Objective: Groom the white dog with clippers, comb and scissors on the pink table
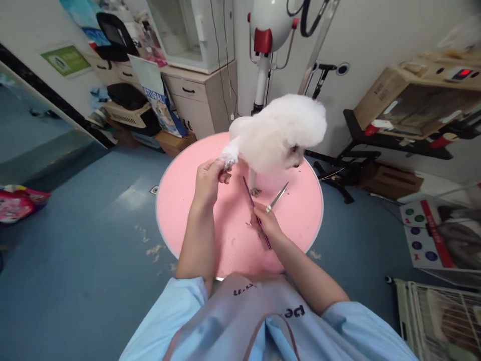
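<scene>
A fluffy white dog point(259, 140) stands on a round pink grooming table point(180, 190), its head turned to the right. My left hand point(208, 180) is closed on the dog's raised paw point(229, 155) at the table's left side. The dog's other front paw point(255, 191) rests on the tabletop. Just below that paw, my right hand point(266, 220) is closed around a pair of scissors point(278, 196), whose blades point up and to the right. A thin purple comb point(247, 190) also lies in this hand, slanting across the palm.
Behind the table stands a white and red dryer point(268, 25) on a post. A cabinet point(195, 95) is at the back left, a wooden box point(417, 105) on a black stand at the right. Hair clippings point(156, 249) lie on the blue floor; a wire cage point(443, 316) is lower right.
</scene>
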`<state>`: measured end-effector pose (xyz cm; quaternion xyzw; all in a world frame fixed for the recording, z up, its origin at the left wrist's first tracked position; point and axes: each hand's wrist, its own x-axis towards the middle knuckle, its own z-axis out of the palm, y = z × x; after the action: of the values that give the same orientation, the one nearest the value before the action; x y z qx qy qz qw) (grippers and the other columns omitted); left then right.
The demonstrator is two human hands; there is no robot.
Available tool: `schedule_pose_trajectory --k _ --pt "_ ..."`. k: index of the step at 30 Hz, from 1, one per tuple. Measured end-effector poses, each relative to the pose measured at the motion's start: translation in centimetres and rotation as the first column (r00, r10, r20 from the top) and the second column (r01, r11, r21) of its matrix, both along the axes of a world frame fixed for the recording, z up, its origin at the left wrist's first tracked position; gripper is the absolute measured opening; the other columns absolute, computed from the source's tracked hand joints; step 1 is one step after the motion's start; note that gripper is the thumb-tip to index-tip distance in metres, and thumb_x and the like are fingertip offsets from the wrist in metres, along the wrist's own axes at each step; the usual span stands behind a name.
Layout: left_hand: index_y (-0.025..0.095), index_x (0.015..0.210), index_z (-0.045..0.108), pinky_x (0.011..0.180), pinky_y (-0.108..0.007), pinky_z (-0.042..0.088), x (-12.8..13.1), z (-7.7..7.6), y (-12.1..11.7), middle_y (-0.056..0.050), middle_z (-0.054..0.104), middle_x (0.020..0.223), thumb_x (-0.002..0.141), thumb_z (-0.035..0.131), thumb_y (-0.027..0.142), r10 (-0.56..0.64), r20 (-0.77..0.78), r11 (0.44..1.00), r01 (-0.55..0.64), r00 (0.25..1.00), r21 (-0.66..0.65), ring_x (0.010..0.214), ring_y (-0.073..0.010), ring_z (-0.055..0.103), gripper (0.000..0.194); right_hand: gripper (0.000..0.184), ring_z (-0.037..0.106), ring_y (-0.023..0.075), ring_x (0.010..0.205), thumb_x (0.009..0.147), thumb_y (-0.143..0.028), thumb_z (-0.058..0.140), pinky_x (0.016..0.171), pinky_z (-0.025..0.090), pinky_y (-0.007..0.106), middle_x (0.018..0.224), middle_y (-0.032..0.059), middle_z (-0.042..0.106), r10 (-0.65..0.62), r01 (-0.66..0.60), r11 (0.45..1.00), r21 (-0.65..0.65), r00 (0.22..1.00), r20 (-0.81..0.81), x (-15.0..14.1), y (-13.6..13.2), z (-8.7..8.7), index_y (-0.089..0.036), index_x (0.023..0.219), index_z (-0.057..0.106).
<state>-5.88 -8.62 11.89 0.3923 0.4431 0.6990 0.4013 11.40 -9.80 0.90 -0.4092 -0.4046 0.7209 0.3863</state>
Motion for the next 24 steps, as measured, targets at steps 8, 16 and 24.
schedule_pose_trajectory --k 8,16,24 --pt "0.017 0.080 0.060 0.078 -0.029 0.054 -1.7 -1.0 1.6 -0.002 0.065 0.073 0.083 0.055 0.044 0.083 0.233 0.995 -0.068 0.969 -0.073 0.080 -0.0152 0.067 0.028 0.045 0.045 0.0124 0.046 0.079 -0.053 0.063 0.050 0.033 0.026 0.045 0.0005 0.049 0.341 -0.694 0.716 0.080 0.447 0.827 6.0 2.1 2.3 -0.021 0.050 0.051" --pt "0.013 0.069 0.058 0.079 -0.030 0.055 -2.7 -1.3 2.4 0.000 0.061 0.068 0.084 0.058 0.027 0.121 0.317 0.992 -0.127 0.941 -0.002 0.071 -0.0118 0.065 0.021 0.072 0.069 0.0201 0.078 0.062 -0.035 0.082 0.067 0.054 0.033 0.094 0.0098 0.070 0.840 -0.829 0.542 -0.137 0.528 0.126 4.3 8.0 2.7 -0.015 0.123 0.049" --pt "0.013 0.064 0.057 0.076 -0.028 0.055 -2.0 -1.1 2.4 0.001 0.057 0.062 0.085 0.054 0.017 0.104 0.320 0.992 -0.120 0.942 0.031 0.061 -0.0079 0.060 0.022 0.054 0.069 0.0188 0.076 0.060 -0.017 0.078 0.072 0.056 0.035 0.088 0.0065 0.071 0.586 -0.581 0.809 -0.088 0.808 0.062 2.4 10.3 -0.8 -0.014 0.111 0.059"
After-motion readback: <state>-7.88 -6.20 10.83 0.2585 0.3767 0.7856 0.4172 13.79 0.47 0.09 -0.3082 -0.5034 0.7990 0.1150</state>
